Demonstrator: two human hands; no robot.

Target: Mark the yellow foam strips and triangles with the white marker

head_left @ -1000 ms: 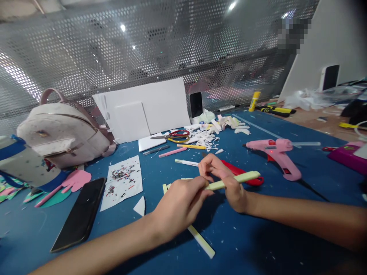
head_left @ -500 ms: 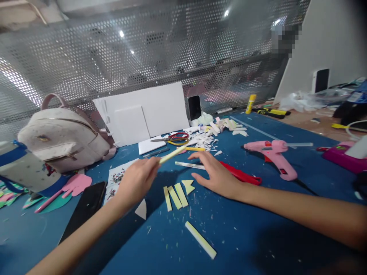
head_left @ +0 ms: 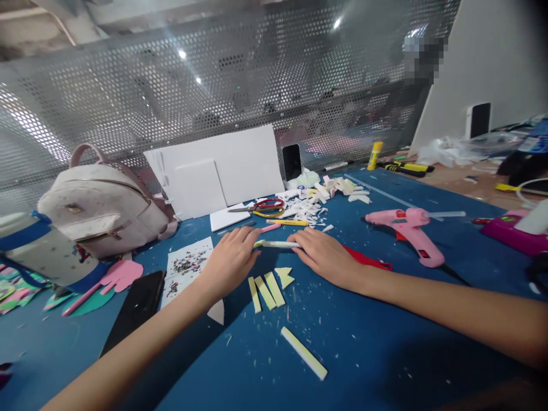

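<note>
My left hand (head_left: 233, 257) is closed around a pale yellow strip (head_left: 258, 244), of which only a short end shows. My right hand (head_left: 323, 256) grips the right end of a thin white stick (head_left: 280, 244), whose left end meets the yellow strip. Below my hands, several pale yellow pieces (head_left: 266, 292) lie side by side on the blue table (head_left: 368, 348). One longer yellow strip (head_left: 303, 354) lies slanted nearer to me. A red object (head_left: 366, 260) is partly hidden behind my right hand.
Scissors (head_left: 268, 206), a yellow pencil (head_left: 286, 222) and white scraps (head_left: 303, 206) lie behind my hands. A pink glue gun (head_left: 406, 225) is to the right; a black phone (head_left: 136, 308) and backpack (head_left: 103, 200) are to the left.
My left hand has moved right and turned palm down, bringing its yellow strip low. My right hand has closed on the white stick. The view has shifted slightly.
</note>
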